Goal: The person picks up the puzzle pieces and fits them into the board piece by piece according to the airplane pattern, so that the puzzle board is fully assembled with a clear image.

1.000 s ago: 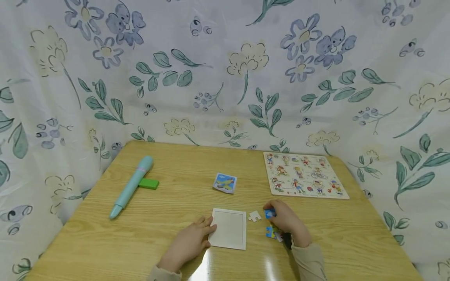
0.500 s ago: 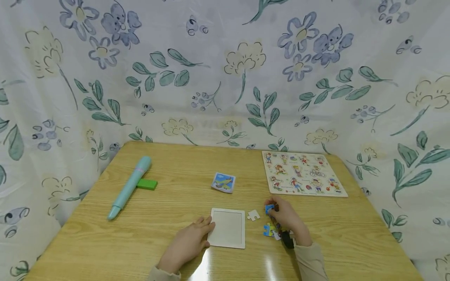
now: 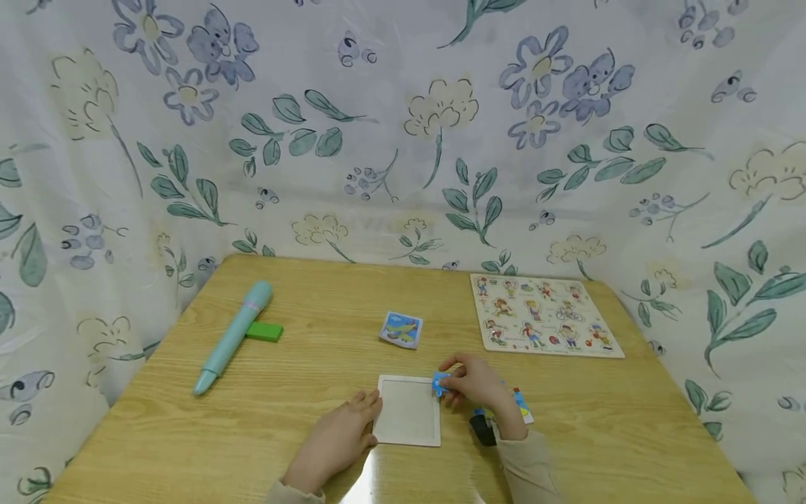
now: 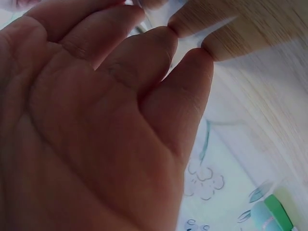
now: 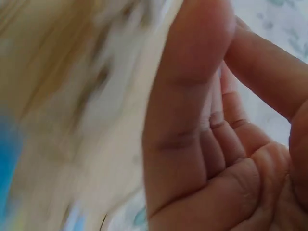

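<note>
In the head view a white square puzzle tray [image 3: 408,413] lies at the front middle of the table. My left hand [image 3: 343,434] rests at its left edge, fingers extended and fingertips on the rim. Over the tray's upper right corner my right hand [image 3: 475,385] pinches a blue jigsaw piece [image 3: 439,383] between thumb and fingers. Other jigsaw pieces [image 3: 522,406] lie on the table, partly hidden under the right wrist. The left palm [image 4: 106,120] fills much of the left wrist view; the right wrist view is blurred and shows the right hand's fingers [image 5: 183,106].
A small picture card of an airplane [image 3: 401,330] lies behind the tray. At the back right is a board with printed children figures [image 3: 546,315]. A teal pen-shaped object [image 3: 234,337] and a green block [image 3: 264,331] lie to the left. A floral curtain [image 3: 390,140] hangs behind the table.
My right hand has moved left with the blue jigsaw piece, from beside the loose pieces to the tray's upper right corner. The left hand stays at the tray's left edge.
</note>
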Available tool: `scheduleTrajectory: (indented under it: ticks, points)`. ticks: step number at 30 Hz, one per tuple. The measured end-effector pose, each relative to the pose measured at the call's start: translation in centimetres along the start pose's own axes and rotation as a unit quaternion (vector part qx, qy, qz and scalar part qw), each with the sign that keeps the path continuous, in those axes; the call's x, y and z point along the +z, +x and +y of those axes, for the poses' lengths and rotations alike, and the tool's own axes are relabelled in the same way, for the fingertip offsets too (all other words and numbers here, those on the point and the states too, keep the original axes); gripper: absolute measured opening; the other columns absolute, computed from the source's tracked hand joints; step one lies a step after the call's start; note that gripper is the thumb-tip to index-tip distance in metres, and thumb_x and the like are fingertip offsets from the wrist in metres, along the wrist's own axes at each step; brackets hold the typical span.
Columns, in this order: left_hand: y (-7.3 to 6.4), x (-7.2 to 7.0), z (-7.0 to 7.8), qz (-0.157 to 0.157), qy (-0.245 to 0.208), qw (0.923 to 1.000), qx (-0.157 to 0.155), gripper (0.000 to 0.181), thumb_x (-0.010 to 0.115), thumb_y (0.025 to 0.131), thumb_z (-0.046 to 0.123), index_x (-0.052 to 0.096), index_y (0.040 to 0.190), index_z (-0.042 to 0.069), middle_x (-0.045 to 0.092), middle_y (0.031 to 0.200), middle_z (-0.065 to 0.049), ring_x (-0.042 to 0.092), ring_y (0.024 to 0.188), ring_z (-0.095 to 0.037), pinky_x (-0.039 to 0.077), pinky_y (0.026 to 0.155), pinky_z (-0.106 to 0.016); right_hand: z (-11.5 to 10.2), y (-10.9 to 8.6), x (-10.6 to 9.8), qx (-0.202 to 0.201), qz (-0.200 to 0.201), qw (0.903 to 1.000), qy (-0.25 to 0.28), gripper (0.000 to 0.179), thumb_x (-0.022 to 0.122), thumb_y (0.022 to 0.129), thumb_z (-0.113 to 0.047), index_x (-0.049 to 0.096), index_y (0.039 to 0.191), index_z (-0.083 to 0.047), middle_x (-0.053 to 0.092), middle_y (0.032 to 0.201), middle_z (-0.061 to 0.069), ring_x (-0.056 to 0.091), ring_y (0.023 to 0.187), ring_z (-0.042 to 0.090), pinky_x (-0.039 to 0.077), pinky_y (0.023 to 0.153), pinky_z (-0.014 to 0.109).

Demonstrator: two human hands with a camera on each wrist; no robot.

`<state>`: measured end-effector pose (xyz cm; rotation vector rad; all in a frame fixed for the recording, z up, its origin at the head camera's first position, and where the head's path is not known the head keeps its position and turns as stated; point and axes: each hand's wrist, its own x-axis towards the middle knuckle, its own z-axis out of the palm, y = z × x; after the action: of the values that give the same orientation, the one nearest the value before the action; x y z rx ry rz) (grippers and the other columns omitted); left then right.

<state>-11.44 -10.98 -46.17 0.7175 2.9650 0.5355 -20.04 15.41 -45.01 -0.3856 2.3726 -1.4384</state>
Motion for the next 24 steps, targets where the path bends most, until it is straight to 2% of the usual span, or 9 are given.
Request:
scheduleTrajectory:
  ticks: [4,7,12,15,19,24]
  points:
    - [0.1,0.0,0.0,-0.002,0.000,1.0000,-0.007,0.059,0.072,0.084,0.026,0.055,0.134,0.000,0.052,0.143,-0.015,0.054,0.127,-0.037,0.049,0.101,-0.053,-1.6,1.4,2.7,0.000,-0.035,0.9994,0.002,0.015,0.066,0.089,-0.005,0.057,0.098,0.003,0.067,0.064,0.006,0.061,0.051,0.008,0.056,0.047,0.024]
    - [0.2,0.1,0.1,-0.011,0.001,0.9998,-0.014,0.064,0.072,0.083,0.032,0.053,0.135,-0.002,0.050,0.144,-0.017,0.051,0.130,-0.037,0.047,0.104,-0.053,-2.5,2.4,4.4,0.010,-0.052,0.9986,0.003,0.013,0.067,0.088,-0.004,0.055,0.092,0.001,0.067,0.063,0.006,0.060,0.049,0.007,0.055,0.047,0.023]
    - [0.5,0.7,0.2,-0.012,0.020,0.9997,-0.008,0.076,0.073,0.081,0.042,0.051,0.136,-0.005,0.047,0.146,-0.021,0.047,0.135,-0.036,0.041,0.111,-0.051,-3.1,3.4,6.2,0.010,-0.059,0.9980,-0.020,0.012,0.067,0.087,-0.001,0.055,0.086,0.000,0.064,0.060,0.005,0.059,0.047,0.006,0.054,0.045,0.021]
    - [0.6,0.9,0.2,-0.001,0.032,0.9995,-0.004,0.073,0.074,0.081,0.039,0.052,0.135,-0.005,0.049,0.145,-0.020,0.050,0.132,-0.035,0.045,0.108,-0.049,-3.3,3.7,6.9,0.008,-0.043,0.9983,-0.039,0.013,0.067,0.087,-0.001,0.054,0.084,-0.002,0.061,0.058,0.001,0.056,0.046,0.005,0.049,0.042,0.016]
    - [0.5,0.9,0.3,0.013,0.038,0.9992,-0.001,0.068,0.075,0.080,0.034,0.055,0.132,-0.005,0.052,0.143,-0.020,0.055,0.127,-0.034,0.050,0.102,-0.048,-3.3,4.0,7.7,0.014,0.006,0.9974,-0.071,0.014,0.068,0.086,-0.003,0.055,0.082,-0.003,0.060,0.059,0.001,0.052,0.046,0.005,0.041,0.042,0.011]
    - [0.4,0.8,0.4,0.016,0.036,0.9992,0.001,0.066,0.075,0.080,0.033,0.057,0.131,-0.005,0.052,0.142,-0.019,0.056,0.126,-0.034,0.052,0.099,-0.049,-3.4,3.7,8.3,0.002,0.062,0.9828,-0.174,0.023,0.075,0.082,-0.011,0.055,0.074,-0.006,0.051,0.060,-0.003,0.044,0.051,0.007,0.033,0.043,0.015]
